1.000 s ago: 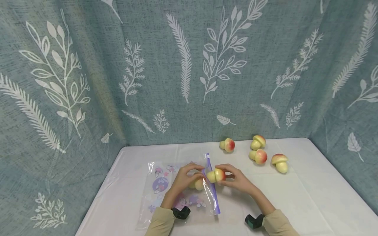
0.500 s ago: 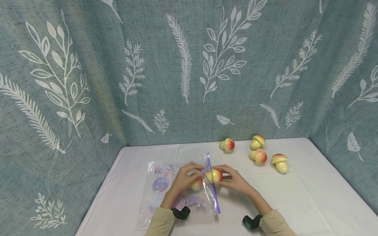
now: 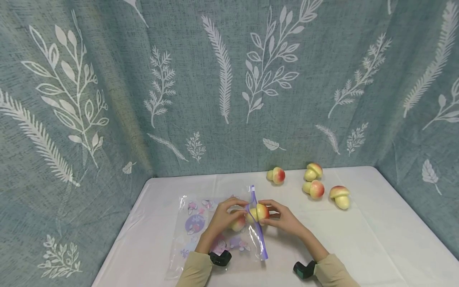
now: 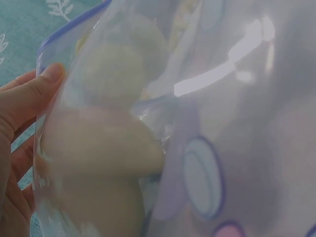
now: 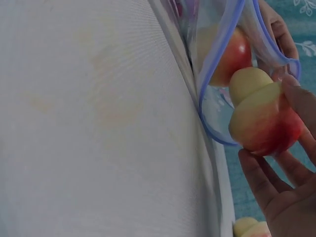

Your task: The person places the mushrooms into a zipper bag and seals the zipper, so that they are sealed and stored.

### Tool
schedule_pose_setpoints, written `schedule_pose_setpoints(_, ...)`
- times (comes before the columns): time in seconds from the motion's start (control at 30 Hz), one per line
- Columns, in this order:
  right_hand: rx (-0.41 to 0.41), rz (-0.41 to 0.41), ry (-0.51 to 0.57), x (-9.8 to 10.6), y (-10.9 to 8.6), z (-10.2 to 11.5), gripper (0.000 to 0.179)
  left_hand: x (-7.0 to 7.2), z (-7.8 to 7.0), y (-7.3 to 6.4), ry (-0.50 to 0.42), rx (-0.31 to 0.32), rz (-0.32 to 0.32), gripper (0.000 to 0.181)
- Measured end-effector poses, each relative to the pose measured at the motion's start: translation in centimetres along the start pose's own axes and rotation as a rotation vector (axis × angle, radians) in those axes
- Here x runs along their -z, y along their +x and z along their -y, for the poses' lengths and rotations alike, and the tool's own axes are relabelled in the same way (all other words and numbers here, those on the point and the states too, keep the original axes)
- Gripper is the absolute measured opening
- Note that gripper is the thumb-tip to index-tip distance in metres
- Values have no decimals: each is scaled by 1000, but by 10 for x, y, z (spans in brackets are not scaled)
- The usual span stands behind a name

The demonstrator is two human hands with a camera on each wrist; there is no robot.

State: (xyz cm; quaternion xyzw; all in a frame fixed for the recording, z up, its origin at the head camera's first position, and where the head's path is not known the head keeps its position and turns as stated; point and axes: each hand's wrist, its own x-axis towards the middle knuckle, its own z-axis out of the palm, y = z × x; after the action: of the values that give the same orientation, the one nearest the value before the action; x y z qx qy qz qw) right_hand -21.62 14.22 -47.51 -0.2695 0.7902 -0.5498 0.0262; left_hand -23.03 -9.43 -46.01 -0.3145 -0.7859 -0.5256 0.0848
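A see-through zip bag [image 3: 263,247] with a purple zip edge and cartoon prints lies flat in front of me. My left hand [image 3: 223,218] pinches the upper layer at its mouth, thumb [image 4: 53,74] over the edge, and the mouth gapes. My right hand [image 3: 287,219] grips a toy mushroom [image 5: 266,118] by its red-yellow cap. Its pale stem points left into the bag's mouth, inside the purple rim. Another toy mushroom [image 5: 232,57] is inside the bag, under my left hand; the film blurs it in the left wrist view.
At the back right of the white table [image 3: 362,239] lie several more toy mushrooms, among them one [image 3: 276,175] near the back edge and one [image 3: 340,197] farthest right. A patterned green curtain [image 3: 229,87] stands behind and at both sides.
My right hand has moved slightly left, bringing the toy mushroom's stem further into the bag's mouth. The left hand stays at the bag's edge; the mushroom inside has shifted slightly left.
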Motion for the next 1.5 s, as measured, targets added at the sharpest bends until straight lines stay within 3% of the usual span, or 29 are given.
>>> schedule_pose_setpoints(0.13, -6, -7, 16, 0, 1, -2, 53, -1, 2, 0, 7, -5, -6, 22)
schedule_pose_setpoints(0.37, -1, -38, -26, -1, 2, -2, 50, -10, 32, 0, -11, 36, -22, 23)
schedule_pose_setpoints(0.5, 5, -57, -56, -2, 3, -1, 49, -10, 35, 0, -26, 43, -21, 23)
schedule_pose_setpoints(0.83, 2, -49, -5, -5, 4, -2, 49, -8, 36, 0, -47, 24, -8, 23)
schedule_pose_setpoints(1.07, 28, -53, 18, -7, 4, -4, 49, -9, 36, -2, -100, 66, 13, 24)
schedule_pose_setpoints(1.3, 6, -40, 40, -8, 6, -5, 49, -9, 33, -2, -79, 86, 9, 24)
schedule_pose_setpoints(1.5, -8, -48, -8, -11, 8, -5, 50, -6, 16, -1, -88, 104, 20, 23)
